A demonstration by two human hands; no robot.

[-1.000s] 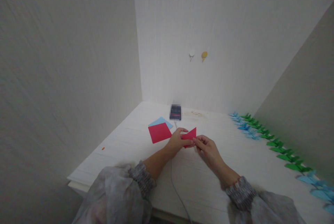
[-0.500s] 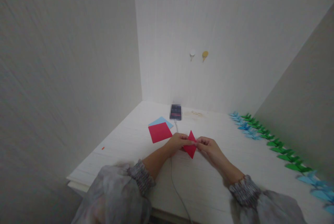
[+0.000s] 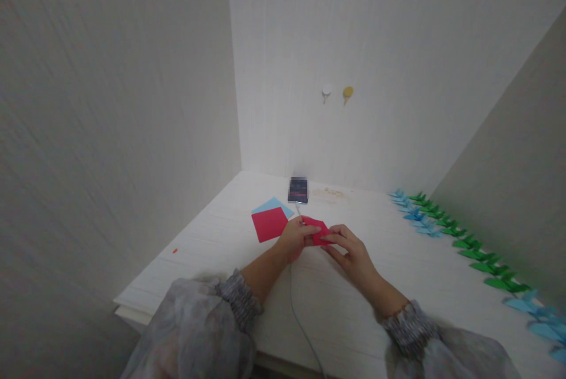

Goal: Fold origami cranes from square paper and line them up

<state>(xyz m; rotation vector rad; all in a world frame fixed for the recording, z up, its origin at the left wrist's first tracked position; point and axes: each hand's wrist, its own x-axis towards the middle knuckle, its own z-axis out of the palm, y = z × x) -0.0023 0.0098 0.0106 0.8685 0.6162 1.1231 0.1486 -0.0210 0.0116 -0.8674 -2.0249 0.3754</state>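
Observation:
A folded piece of red paper is held between my two hands above the white table. My left hand grips its left side, with the thumb lying across the top. On the right side, my right hand pinches the paper's edge between thumb and fingers. Parts of the folds are hidden under the fingers. Just left of my left hand lies a flat red paper sheet, partly covering a light blue sheet.
A phone leans at the back, with a cable running to the front edge. Rows of green folded paper cranes and blue ones line the table's right side. An orange scrap lies at left.
The red folded paper has turned from an upright diamond to lying more sideways and flatter. My right hand has shifted its hold slightly left on it.

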